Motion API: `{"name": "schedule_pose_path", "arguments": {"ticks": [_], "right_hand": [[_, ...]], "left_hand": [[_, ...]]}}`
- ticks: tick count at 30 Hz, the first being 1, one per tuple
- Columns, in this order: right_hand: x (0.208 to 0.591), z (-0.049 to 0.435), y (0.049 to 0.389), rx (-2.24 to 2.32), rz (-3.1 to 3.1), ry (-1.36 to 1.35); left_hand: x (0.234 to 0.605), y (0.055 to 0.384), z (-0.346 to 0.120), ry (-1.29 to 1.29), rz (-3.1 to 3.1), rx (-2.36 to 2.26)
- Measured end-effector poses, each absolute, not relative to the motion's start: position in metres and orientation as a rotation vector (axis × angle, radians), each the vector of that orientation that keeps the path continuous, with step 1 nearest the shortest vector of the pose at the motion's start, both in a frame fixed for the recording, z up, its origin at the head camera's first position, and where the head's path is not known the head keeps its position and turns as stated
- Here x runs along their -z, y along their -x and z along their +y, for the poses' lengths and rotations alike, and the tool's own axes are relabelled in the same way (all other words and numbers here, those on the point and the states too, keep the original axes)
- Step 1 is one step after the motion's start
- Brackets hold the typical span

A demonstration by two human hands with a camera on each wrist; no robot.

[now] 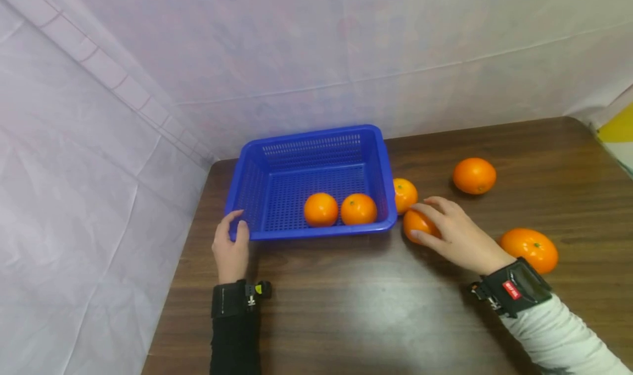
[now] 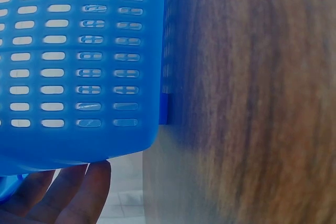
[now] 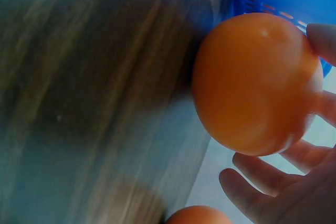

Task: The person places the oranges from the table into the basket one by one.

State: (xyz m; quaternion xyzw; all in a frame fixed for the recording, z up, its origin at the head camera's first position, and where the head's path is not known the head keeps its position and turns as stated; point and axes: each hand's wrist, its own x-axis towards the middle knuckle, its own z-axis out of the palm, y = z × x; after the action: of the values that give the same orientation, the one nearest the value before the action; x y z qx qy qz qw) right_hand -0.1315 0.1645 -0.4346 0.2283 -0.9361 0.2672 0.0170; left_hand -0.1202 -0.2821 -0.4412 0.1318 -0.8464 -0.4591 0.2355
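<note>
At the near left corner of a blue plastic basket [image 1: 316,232], my left hand [image 1: 231,257] grips the rim between thumb and fingers. The left wrist view shows its fingers [image 2: 86,192] against the slotted basket wall [image 2: 68,148]. My right hand [image 1: 460,237] holds an orange [image 1: 414,226] on the table, just outside the basket's near right corner. In the right wrist view, thumb and fingers surround that orange [image 3: 252,85]. Behind it, another orange [image 1: 405,195] lies beside the basket's right wall. Inside the basket, two oranges [image 1: 321,209] [image 1: 359,209] sit along the near side.
One orange [image 1: 474,176] lies farther back on the right, and another orange [image 1: 529,248] is beside my right wrist. The brown wooden table [image 1: 346,309] meets pale sheeting [image 1: 296,50] at the back and left. Something yellow [image 1: 618,125] shows at the far right edge.
</note>
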Motion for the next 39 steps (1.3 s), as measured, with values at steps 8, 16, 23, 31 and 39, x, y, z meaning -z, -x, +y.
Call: {"name": "schedule_pose_path", "arguments": {"ticks": [8, 16, 23, 31, 39], "right_hand": [[0.442, 0.161, 0.134, -0.970, -2.923, -0.671], [0.448, 0.158, 0.135, -1.085, -2.955, -0.586], [0.450, 0.154, 0.135, -1.104, -2.950, -0.540], [0.450, 0.153, 0.135, -1.102, -2.973, -0.492], [0.453, 0.153, 0.134, -1.092, -2.952, -0.516]], "left_hand": [[0.442, 0.120, -0.281, -0.371, -2.329, 1.270], [0.440, 0.120, -0.280, -0.364, -2.335, 1.275], [0.441, 0.120, -0.280, -0.363, -2.331, 1.278], [0.442, 0.120, -0.281, -0.360, -2.325, 1.257], [0.442, 0.119, -0.282, -0.361, -2.332, 1.263]]}}
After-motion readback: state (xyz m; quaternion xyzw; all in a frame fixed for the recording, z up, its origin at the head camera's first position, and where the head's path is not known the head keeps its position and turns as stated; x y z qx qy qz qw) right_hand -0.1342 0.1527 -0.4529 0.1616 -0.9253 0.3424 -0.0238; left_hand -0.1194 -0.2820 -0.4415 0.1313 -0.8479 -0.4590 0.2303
